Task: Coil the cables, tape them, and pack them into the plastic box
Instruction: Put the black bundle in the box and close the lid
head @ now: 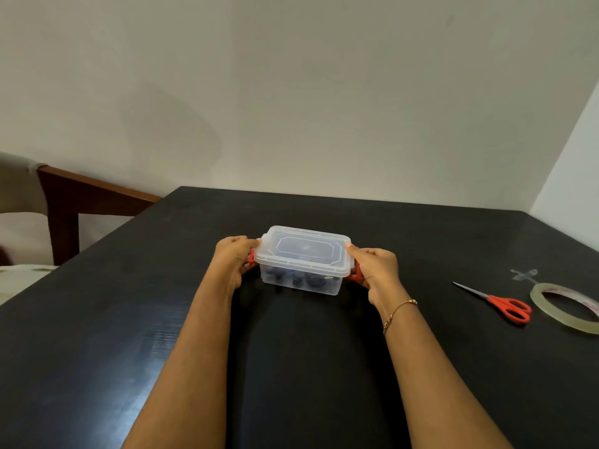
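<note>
— Two hands are working at once: the left hand (234, 258) and the right hand (372, 266) are each holding one end of the clear rectangular plastic box (301, 273), which is sitting near the middle of the black table (136, 319).

— Are the fingers gripping, or just resting there?

— Gripping. The left hand's fingers are curling round the red clip-on latch (251, 258) at the box's left end, with the thumb lying against the corner of the translucent lid (303, 247). The right hand is doing the same at the other red latch (355, 273), its thumb pressing the lid's right edge.

— And the cables?

— Dark coiled cables (298, 277) are showing through the box's front wall, lying on its floor. The lid is sitting flat on top of them.

— Anything else lying about?

— Well to the right, red-handled scissors (505, 304) are lying with blades pointing away to the left, and a roll of clear tape (565, 307) is lying flat just beside them. A thin gold bracelet (397, 314) is hanging on the right wrist.
</note>
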